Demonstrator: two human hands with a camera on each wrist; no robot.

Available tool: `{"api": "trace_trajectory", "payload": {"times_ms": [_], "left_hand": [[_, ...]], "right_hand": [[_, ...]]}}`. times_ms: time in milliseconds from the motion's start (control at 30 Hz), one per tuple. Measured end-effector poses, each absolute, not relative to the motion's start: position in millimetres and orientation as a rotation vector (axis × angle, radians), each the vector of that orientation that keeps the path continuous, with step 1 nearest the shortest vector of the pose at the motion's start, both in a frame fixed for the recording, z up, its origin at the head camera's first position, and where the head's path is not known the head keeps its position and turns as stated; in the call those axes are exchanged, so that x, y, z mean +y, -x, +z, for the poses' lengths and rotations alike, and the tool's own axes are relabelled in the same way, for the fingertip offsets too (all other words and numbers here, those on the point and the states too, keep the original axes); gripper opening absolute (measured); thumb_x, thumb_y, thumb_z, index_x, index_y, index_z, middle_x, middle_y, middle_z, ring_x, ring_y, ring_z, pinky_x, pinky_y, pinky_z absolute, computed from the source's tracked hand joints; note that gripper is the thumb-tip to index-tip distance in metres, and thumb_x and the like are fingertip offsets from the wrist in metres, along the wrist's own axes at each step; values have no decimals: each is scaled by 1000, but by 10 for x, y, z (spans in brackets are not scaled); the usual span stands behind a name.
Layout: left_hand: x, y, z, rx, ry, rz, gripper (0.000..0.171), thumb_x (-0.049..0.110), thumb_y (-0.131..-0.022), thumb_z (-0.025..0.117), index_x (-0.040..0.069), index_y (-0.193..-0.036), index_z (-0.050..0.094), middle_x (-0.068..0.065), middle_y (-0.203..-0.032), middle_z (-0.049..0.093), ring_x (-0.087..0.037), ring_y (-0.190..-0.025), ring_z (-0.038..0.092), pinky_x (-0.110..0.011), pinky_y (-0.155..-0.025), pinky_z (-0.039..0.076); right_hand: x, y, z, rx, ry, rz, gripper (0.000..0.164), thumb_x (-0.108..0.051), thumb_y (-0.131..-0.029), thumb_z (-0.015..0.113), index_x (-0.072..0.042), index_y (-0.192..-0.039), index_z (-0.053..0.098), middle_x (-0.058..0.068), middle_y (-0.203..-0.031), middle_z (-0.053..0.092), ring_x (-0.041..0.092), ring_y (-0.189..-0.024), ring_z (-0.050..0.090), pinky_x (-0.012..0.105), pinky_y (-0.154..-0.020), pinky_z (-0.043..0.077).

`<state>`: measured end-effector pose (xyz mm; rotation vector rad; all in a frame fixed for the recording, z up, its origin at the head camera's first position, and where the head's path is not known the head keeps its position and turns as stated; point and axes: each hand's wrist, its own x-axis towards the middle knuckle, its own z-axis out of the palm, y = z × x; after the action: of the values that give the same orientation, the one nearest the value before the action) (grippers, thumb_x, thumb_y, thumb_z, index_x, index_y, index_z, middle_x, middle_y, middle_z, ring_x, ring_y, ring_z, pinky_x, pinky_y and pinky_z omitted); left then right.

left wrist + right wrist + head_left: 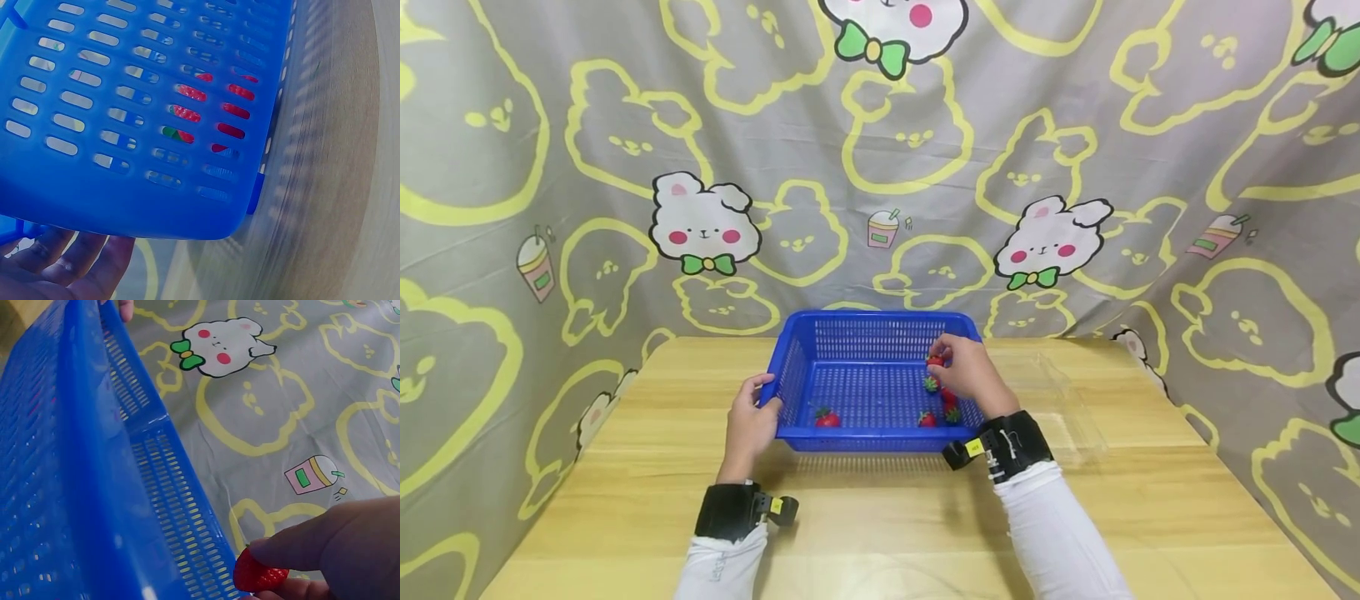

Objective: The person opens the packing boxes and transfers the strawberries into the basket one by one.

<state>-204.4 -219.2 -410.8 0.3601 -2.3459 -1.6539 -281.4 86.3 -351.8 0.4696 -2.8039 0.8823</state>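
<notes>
A blue plastic basket (880, 433) with slotted walls stands on the wooden table. My left hand (752, 425) grips its left rim, and in the left wrist view the fingers (81, 256) reach around the basket's edge. Over the right part of the basket, my right hand (966, 367) pinches a red strawberry (257, 572) between thumb and fingers. Below that hand lie several strawberries, among them one with green leaves up (932, 384) and one near the front wall (927, 419). Another strawberry (827, 418) sits alone in the front left corner.
A clear plastic tray (1067, 417) lies on the table just right of the basket, partly behind my right wrist. The wooden table (865, 525) extends toward me. A grey patterned curtain (820, 150) hangs behind it and along both sides.
</notes>
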Motion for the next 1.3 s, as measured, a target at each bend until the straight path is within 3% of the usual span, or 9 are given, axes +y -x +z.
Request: {"api": "trace_trajectory", "payload": {"times_ms": [600, 1300], "left_hand": [[-2202, 2065, -4152, -2338, -367, -1669, 41, 11, -90, 44, 11, -130, 40, -22, -135, 40, -40, -116, 43, -55, -91, 38], [-2200, 2104, -4047, -2382, -399, -1685, 49, 7, -87, 40, 9, -135, 33, -21, -138, 35, -39, -118, 42, -54, -93, 36]], "right_hand": [[1031, 2781, -3471, -2787, -410, 897, 17, -17, -84, 62, -7, -97, 59, 9, -94, 60, 24, -84, 58, 40, -70, 51], [1743, 2698, -3562, -2623, -157, 1046, 20, -16, -86, 58, -3, -100, 60, 18, -100, 60, 34, -86, 59, 44, -67, 51]]}}
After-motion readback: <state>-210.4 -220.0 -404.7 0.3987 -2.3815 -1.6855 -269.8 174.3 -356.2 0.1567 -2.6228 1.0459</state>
